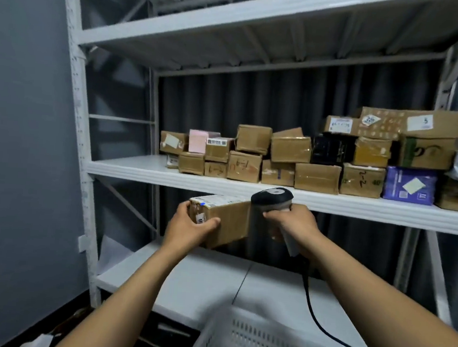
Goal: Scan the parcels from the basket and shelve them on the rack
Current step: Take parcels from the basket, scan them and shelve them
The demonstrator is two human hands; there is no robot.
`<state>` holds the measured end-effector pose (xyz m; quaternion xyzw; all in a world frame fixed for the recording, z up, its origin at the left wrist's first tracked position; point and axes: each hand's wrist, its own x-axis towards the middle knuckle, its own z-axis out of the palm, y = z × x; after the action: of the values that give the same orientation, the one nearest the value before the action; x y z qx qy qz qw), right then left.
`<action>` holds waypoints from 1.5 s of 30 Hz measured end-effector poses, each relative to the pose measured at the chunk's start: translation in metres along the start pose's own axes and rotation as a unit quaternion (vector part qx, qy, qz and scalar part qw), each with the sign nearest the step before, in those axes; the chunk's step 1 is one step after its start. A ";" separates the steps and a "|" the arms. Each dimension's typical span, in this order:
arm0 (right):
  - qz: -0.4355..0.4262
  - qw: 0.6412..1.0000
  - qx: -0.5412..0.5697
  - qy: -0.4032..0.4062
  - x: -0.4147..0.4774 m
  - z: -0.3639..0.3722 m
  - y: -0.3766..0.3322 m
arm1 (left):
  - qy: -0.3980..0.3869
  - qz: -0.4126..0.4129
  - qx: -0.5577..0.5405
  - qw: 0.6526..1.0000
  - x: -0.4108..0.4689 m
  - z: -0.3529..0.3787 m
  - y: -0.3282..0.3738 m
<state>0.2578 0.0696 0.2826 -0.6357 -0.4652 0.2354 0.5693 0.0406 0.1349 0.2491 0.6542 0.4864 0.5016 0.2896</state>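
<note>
Mid-job, I reckon: many parcels [318, 177] already line the middle shelf of the rack [129, 172]; just before its edge my left hand [191, 225] grips another box [230, 217], my right hand [292, 222] wraps the scanner [271, 200] aimed at it. The basket [264, 340] below the rack hides its contents, so the remainder is unclear

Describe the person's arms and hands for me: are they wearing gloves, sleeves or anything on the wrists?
No gloves: the left hand and the right hand are bare, and no rings show. The left forearm and right forearm are bare as well, with no sleeve, watch or wristband in view down to the picture's edge.
</note>
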 end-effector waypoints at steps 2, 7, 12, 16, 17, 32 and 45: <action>-0.020 1.000 -0.005 0.014 0.018 -0.002 -0.025 | 0.031 0.007 -0.011 0.999 0.026 -0.008 0.018; -0.051 0.998 0.005 0.045 0.067 -0.012 -0.074 | 0.056 0.064 -0.019 0.996 0.086 -0.010 0.062; -0.071 0.993 -0.029 0.085 0.111 -0.025 -0.101 | 0.138 0.122 0.012 0.983 0.147 0.002 0.095; -0.083 0.991 -0.066 0.085 0.141 -0.028 -0.111 | 0.192 0.148 0.057 0.969 0.196 0.013 0.109; -0.082 0.991 -0.069 0.081 0.149 -0.028 -0.113 | 0.200 0.156 0.074 0.964 0.210 0.016 0.110; -0.104 0.984 -0.128 0.069 0.226 -0.023 -0.095 | 0.117 0.266 0.370 0.883 0.326 0.058 0.086; -0.102 0.988 -0.108 0.044 0.236 -0.013 -0.085 | 0.135 0.239 0.290 0.917 0.342 0.074 0.075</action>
<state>0.3489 0.2586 0.4205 -0.6524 -0.5250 0.0963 0.5381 0.1444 0.4333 0.4174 0.7322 0.4742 0.4763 -0.1099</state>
